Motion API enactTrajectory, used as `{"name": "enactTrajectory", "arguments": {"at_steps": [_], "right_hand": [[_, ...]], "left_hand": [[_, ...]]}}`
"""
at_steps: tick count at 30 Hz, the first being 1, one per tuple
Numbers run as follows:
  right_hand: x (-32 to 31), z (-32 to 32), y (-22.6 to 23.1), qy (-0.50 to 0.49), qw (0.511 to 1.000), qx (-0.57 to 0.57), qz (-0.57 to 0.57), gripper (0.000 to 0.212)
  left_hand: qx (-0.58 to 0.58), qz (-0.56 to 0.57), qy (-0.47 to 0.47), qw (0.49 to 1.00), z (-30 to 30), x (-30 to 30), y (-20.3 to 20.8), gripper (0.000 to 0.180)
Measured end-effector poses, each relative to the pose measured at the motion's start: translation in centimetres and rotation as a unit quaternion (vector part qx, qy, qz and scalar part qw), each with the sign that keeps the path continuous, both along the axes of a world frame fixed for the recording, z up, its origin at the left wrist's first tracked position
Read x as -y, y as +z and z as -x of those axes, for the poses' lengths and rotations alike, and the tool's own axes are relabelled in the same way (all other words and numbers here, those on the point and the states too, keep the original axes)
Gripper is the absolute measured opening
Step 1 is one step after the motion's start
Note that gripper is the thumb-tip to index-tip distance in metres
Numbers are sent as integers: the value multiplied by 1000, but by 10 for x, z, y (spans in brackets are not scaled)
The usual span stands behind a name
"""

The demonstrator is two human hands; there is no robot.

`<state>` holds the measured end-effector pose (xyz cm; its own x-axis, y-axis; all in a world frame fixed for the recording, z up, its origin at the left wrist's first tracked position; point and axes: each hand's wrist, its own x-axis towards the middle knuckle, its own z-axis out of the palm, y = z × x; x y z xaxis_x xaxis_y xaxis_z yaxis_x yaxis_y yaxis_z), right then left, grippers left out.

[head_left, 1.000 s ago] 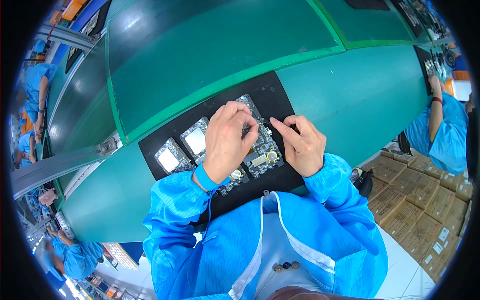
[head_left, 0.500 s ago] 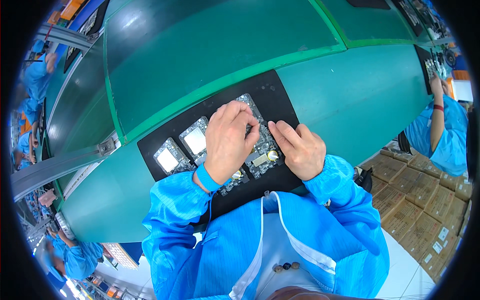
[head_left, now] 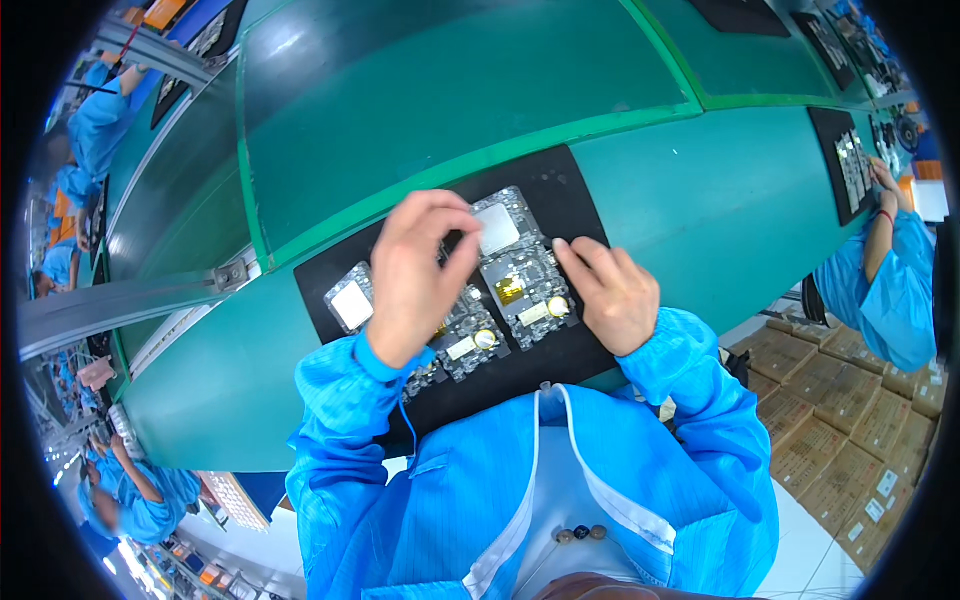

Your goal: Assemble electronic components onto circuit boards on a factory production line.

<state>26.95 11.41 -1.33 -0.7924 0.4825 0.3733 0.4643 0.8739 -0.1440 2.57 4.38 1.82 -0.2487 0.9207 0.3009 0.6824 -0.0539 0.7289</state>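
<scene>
1. Setup: 3 circuit boards side by side on black mat (head_left: pixel 575 190), mat on green counter (head_left: pixel 690 210). R-most board (head_left: pixel 538 278) = least covered, btwn the two hands; mid board (head_left: pixel 468 322) partly under L hand; L board (head_left: pixel 362 277) mostly hidden by L hand & forearm.
2. R-most board, visible parts: white square (head_left: pixel 497 228) at far end, gold patch (head_left: pixel 511 290) mid, yellow-rimmed round part (head_left: pixel 557 306) at near end.
3. L hand (head_left: pixel 425 262): raised over mid board, thumb & index curled toward ea. other, tips by L edge of R-most board's white square. Blurred; can't tell if anything is pinched, or if tips touch.
4. R hand (head_left: pixel 612 298): fingers bent, index tip at/just beside R edge of R-most board, approx. level w/ lower edge of white square. No obj. visible in grip; thumb side hidden, so hold can't be confirmed.
5. Step in hand (judgement): fine fingertip work on R-most board, R hand at its edge, L hand lifted clear of most of it.
6. Next move calls for (judgement): light fingertip contact at R edge, board kept flat & steady, L fingers clear of small comps.
7. Misc.: blue wrist strap (head_left: pixel 377 358) on L wrist, thin cord hanging from it; watch cord vs. boards.
</scene>
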Motion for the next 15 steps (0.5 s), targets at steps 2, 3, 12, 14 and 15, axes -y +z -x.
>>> {"name": "enactTrajectory", "arguments": {"at_steps": [2,3,12,14,15], "right_hand": [[1,-1,5,-21,997,-57,40,56],[6,2,9,-7,994,-90,67,57],[44,36,15,114,985,-34,125,57],[46,36,19,62,993,-28,101,58],[46,38,18,41,995,-15,92,57]], "left_hand": [[-43,20,45,998,15,18,9,15],[-42,37,46,997,20,27,7,16],[-28,37,43,998,7,53,-27,21],[-29,31,47,998,7,55,-28,20],[-31,35,43,998,8,55,-27,19]]}}
